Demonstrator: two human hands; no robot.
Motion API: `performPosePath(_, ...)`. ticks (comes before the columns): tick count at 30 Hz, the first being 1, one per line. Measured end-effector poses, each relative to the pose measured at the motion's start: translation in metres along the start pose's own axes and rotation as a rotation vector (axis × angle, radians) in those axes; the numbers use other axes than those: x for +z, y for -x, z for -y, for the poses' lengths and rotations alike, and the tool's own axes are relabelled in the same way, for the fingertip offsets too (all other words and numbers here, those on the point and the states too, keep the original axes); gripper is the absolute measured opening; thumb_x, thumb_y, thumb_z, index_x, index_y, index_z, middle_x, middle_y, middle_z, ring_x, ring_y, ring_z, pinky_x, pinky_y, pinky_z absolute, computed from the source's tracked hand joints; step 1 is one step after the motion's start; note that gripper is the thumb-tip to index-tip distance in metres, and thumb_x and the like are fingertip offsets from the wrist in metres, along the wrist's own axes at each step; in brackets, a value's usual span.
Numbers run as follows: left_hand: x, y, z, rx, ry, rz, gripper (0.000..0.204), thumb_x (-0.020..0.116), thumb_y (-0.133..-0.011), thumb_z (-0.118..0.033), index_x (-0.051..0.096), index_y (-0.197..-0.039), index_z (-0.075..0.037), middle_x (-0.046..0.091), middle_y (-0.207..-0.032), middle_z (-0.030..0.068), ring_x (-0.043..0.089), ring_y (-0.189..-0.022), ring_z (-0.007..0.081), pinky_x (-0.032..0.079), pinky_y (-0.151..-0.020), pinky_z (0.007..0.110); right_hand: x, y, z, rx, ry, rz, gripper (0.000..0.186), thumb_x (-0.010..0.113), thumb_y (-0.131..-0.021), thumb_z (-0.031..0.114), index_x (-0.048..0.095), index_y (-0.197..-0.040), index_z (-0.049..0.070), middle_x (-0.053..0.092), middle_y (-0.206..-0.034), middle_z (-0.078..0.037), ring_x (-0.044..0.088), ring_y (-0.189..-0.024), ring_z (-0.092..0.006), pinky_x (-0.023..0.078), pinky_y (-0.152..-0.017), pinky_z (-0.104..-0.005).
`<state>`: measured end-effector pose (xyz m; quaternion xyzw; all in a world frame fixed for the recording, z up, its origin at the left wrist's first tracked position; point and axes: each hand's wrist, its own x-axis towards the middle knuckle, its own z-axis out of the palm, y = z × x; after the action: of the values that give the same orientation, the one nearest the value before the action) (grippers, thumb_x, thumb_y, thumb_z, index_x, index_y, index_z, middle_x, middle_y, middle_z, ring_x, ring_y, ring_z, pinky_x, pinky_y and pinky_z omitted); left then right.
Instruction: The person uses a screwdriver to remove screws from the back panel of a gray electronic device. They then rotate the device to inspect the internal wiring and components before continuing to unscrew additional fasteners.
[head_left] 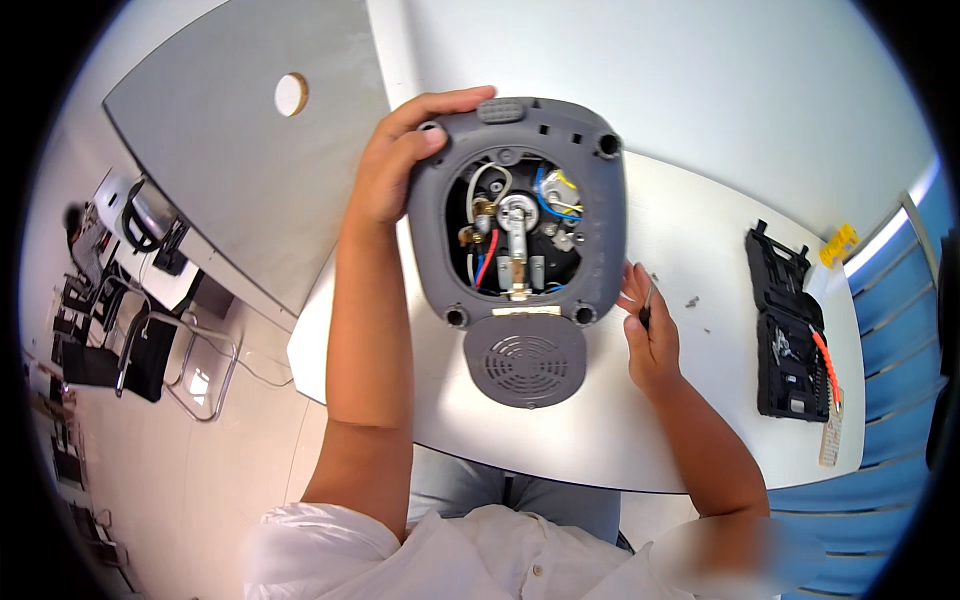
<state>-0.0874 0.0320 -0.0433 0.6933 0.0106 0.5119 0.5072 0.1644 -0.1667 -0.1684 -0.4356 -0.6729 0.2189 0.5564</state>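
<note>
A grey plastic appliance base (600, 230) stands tilted up over the white table, its underside facing me. Through its rounded opening show coloured wires (488, 258), a metal bracket (517, 240) and other inner parts. A round vented cover (526, 360) hangs at the lower edge of the opening. My left hand (388, 170) grips the base at its upper left corner, thumb on the underside. Beside the lower right corner, my right hand (655, 345) holds a small screwdriver (645, 315) with a dark handle, its shaft pointing up. Small loose screws (692, 302) lie right of that hand.
An open black tool case (790, 365) with bits lies at the table's right, an orange-red flexible shaft (826, 362) along it. A yellow object (838, 245) and a pale strip (831, 440) are near the right edge. A grey panel (240, 130) rises at left; chairs (140, 350) stand beyond.
</note>
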Motion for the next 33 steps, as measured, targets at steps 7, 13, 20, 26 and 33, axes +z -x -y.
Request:
performPosePath(7,0.005,-0.001,-0.002,-0.036,0.048,-0.068,0.043,0.051,-0.074,-0.014,0.062,-0.111,0.006,0.061,-0.121,0.0173,0.059,-0.109,0.0244,0.045,-0.097,0.033,0.004,-0.001,0.011,-0.010,0.072,0.096,0.060,0.040,-0.091,0.001,0.021,-0.147,-0.001,0.023,-0.153,-0.018,0.028,-0.140,-0.0292,0.026,-0.112,-0.0385)
performPosePath(13,0.011,-0.003,-0.004,-0.059,0.086,-0.088,0.041,0.050,-0.077,-0.013,0.062,-0.112,0.006,0.063,-0.118,0.0162,0.061,-0.104,0.0217,0.047,-0.094,0.032,0.002,-0.002,0.010,-0.014,0.140,0.082,0.062,0.040,-0.092,0.003,0.015,-0.148,-0.001,0.022,-0.153,-0.017,0.030,-0.138,-0.0278,0.029,-0.110,-0.0369)
performPosePath(20,0.023,-0.004,-0.009,-0.130,0.087,-0.126,0.036,0.050,-0.080,-0.009,0.065,-0.111,0.002,0.065,-0.111,0.0131,0.061,-0.099,0.0183,0.047,-0.089,0.029,0.003,0.009,0.001,0.145,-0.076,-0.041,0.061,0.036,-0.093,0.001,0.014,-0.149,0.000,0.029,-0.150,-0.013,0.039,-0.130,-0.0179,0.031,-0.106,-0.0302)
performPosePath(26,0.039,-0.006,0.000,-0.082,-0.022,-0.141,0.044,0.052,-0.077,-0.017,0.062,-0.113,0.006,0.060,-0.123,0.0172,0.059,-0.108,0.0235,0.045,-0.097,0.033,-0.001,0.007,0.000,0.231,-0.260,-0.146,0.062,0.033,-0.093,-0.002,0.007,-0.150,0.000,0.030,-0.150,-0.009,0.035,-0.133,-0.0152,0.028,-0.106,-0.0270)
performPosePath(33,0.033,-0.005,0.014,0.112,0.008,-0.042,0.039,0.055,-0.072,-0.013,0.067,-0.105,0.002,0.061,-0.121,0.0169,0.056,-0.115,0.0262,0.041,-0.101,0.036,-0.002,0.005,-0.008,0.096,-0.276,-0.155,0.060,0.034,-0.097,0.004,0.007,-0.150,0.001,0.019,-0.154,-0.010,0.023,-0.140,-0.0184,0.019,-0.113,-0.0349)
